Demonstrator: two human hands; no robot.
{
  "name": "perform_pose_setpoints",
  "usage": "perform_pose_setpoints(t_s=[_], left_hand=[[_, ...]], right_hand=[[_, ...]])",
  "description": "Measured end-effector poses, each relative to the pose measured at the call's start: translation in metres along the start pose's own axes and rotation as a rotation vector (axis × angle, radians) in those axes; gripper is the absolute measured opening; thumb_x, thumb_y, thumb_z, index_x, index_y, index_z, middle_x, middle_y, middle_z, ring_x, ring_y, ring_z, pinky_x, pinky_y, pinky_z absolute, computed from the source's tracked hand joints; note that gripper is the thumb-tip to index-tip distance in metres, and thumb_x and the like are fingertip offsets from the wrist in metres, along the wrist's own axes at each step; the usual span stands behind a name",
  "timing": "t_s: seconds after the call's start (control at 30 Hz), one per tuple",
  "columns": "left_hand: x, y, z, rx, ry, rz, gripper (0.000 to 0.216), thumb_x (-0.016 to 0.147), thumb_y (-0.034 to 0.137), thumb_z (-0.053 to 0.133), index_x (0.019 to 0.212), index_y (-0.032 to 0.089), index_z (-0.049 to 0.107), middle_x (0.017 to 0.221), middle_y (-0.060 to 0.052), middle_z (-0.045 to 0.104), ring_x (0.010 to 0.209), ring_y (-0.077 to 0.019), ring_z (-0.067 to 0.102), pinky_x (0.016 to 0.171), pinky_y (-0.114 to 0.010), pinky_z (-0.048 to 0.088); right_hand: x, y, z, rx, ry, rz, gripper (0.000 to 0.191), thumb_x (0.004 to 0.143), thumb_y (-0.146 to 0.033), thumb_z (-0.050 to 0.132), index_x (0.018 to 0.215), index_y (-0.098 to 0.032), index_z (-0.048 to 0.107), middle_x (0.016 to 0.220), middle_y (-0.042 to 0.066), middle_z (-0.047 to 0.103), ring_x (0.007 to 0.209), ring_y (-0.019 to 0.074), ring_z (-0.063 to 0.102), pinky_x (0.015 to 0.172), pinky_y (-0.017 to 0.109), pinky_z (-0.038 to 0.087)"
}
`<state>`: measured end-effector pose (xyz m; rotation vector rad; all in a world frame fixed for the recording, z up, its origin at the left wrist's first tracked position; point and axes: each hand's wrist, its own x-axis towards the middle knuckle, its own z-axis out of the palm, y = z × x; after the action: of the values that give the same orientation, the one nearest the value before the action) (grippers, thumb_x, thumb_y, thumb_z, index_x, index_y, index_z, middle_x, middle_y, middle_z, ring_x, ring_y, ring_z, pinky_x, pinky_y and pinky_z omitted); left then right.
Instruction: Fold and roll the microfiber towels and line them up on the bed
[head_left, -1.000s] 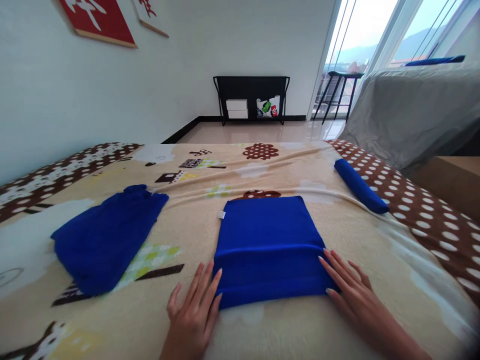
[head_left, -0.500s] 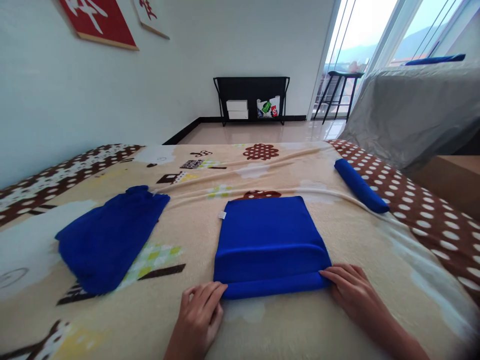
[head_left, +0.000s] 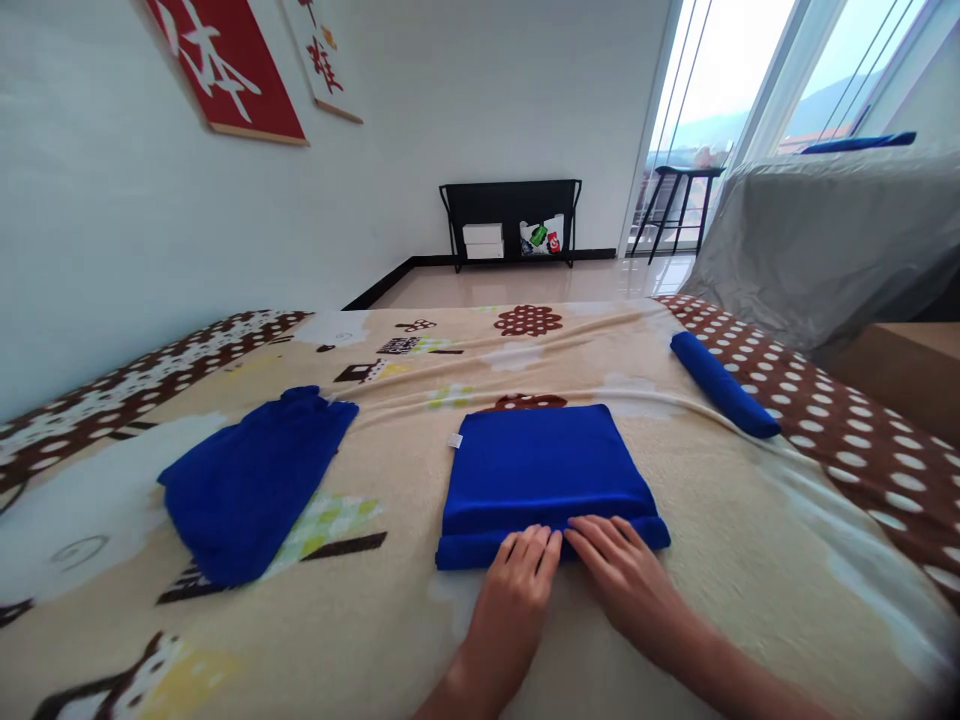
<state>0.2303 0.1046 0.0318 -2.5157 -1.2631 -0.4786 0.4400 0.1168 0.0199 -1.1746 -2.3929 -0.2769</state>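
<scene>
A blue towel (head_left: pixel 536 455) lies flat on the bed blanket, with its near edge turned over into a roll and a white tag at its left side. My left hand (head_left: pixel 521 580) has its fingers curled over the middle of that roll. Close beside it, my right hand (head_left: pixel 619 560) grips the roll a little to the right, fingers held together. The thumbs are mostly hidden. To the left rests a crumpled blue towel (head_left: pixel 259 485), loosely spread. A tightly rolled blue towel (head_left: pixel 724 385) lies at the right, along the blanket's dotted border.
The patterned blanket (head_left: pixel 360 640) covers the bed, with a wall along the left. Beyond the bed stand a black shelf (head_left: pixel 511 205) and a stool (head_left: pixel 679 205) by the window. A grey-covered piece of furniture (head_left: pixel 832 240) and a brown box (head_left: pixel 907 375) are at the right.
Both hands have moved inward from the two ends of the roll to its middle. The rolled edge has advanced away from me and looks thicker. The view has shifted slightly.
</scene>
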Motion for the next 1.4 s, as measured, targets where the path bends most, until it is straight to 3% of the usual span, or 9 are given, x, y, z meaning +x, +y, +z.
perform_pose_setpoints(t_s=[0.1,0.23,0.33,0.5,0.73,0.87,1.03,1.2,1.4], left_hand=[[-0.017,-0.021,-0.001,-0.002,-0.079,0.049,0.049,0.096,0.016,0.043,0.145,0.017,0.041,0.144,-0.005,0.054,0.132,-0.0168,0.049,0.107,-0.034,0.041],[-0.04,-0.05,-0.008,0.048,-0.094,-0.087,0.053,0.098,0.033,0.045,0.149,0.02,0.035,0.147,-0.005,0.051,0.134,-0.0197,0.048,0.111,-0.043,0.037],[-0.026,-0.037,-0.008,0.017,-0.096,-0.113,0.049,0.098,0.03,0.043,0.146,0.017,0.041,0.145,-0.007,0.052,0.135,-0.0227,0.047,0.114,-0.049,0.033],[0.005,-0.018,-0.002,-0.162,-0.246,-0.02,0.05,0.098,0.024,0.038,0.147,0.019,0.038,0.149,-0.004,0.048,0.137,-0.017,0.045,0.11,-0.039,0.04],[-0.057,-0.091,0.0,0.022,-0.133,-0.281,0.047,0.098,0.037,0.042,0.144,0.027,0.044,0.148,-0.006,0.049,0.14,-0.0267,0.04,0.112,-0.056,0.031],[-0.037,-0.064,-0.01,0.071,-0.06,-0.253,0.043,0.097,0.031,0.042,0.137,0.02,0.054,0.149,-0.011,0.047,0.141,-0.0323,0.037,0.112,-0.062,0.024],[0.017,-0.02,-0.008,-0.116,-0.199,0.006,0.049,0.099,0.028,0.036,0.147,0.018,0.039,0.152,-0.006,0.043,0.139,-0.019,0.041,0.109,-0.04,0.039],[-0.001,-0.062,0.007,-0.085,-0.224,-0.137,0.051,0.1,0.044,0.037,0.149,0.03,0.034,0.153,-0.003,0.042,0.139,-0.0213,0.042,0.108,-0.045,0.039],[-0.049,-0.096,-0.008,0.084,-0.026,-0.104,0.051,0.097,0.028,0.046,0.147,0.028,0.039,0.148,-0.007,0.05,0.134,-0.0222,0.046,0.109,-0.045,0.027]], right_hand=[[-0.015,0.017,-0.001,-0.026,-0.114,-0.08,0.05,0.096,-0.021,0.045,0.147,-0.02,0.04,0.144,0.003,0.051,0.13,0.0177,0.048,0.105,0.038,0.039],[-0.036,0.047,-0.008,-0.112,-0.119,0.022,0.061,0.098,-0.038,0.047,0.152,-0.016,0.03,0.149,0.007,0.045,0.135,0.0207,0.044,0.111,0.044,0.036],[-0.025,0.033,-0.008,-0.079,-0.102,0.054,0.057,0.099,-0.037,0.045,0.151,-0.017,0.033,0.15,0.008,0.043,0.139,0.0234,0.039,0.115,0.047,0.03],[0.003,0.007,-0.001,0.112,-0.221,-0.04,0.058,0.1,-0.041,0.041,0.153,-0.021,0.029,0.153,0.004,0.037,0.14,0.0201,0.038,0.112,0.041,0.037],[-0.044,0.075,0.0,-0.079,-0.105,0.2,0.055,0.099,-0.048,0.042,0.148,-0.023,0.039,0.15,0.007,0.042,0.137,0.0245,0.042,0.115,0.051,0.022],[-0.025,0.047,-0.006,-0.087,-0.059,0.213,0.048,0.1,-0.045,0.041,0.139,-0.019,0.052,0.15,0.01,0.041,0.141,0.0277,0.036,0.116,0.054,0.017],[0.022,0.002,-0.003,0.115,-0.269,0.023,0.051,0.103,-0.045,0.032,0.147,-0.021,0.041,0.153,0.005,0.037,0.141,0.0199,0.037,0.109,0.042,0.037],[0.0,0.051,0.005,0.108,-0.289,0.151,0.058,0.101,-0.051,0.033,0.153,-0.025,0.029,0.155,0.004,0.033,0.143,0.021,0.034,0.113,0.048,0.034],[-0.05,0.099,-0.007,-0.062,-0.164,0.134,0.061,0.1,-0.042,0.042,0.155,-0.025,0.022,0.155,0.007,0.034,0.144,0.0217,0.03,0.111,0.046,0.03]])
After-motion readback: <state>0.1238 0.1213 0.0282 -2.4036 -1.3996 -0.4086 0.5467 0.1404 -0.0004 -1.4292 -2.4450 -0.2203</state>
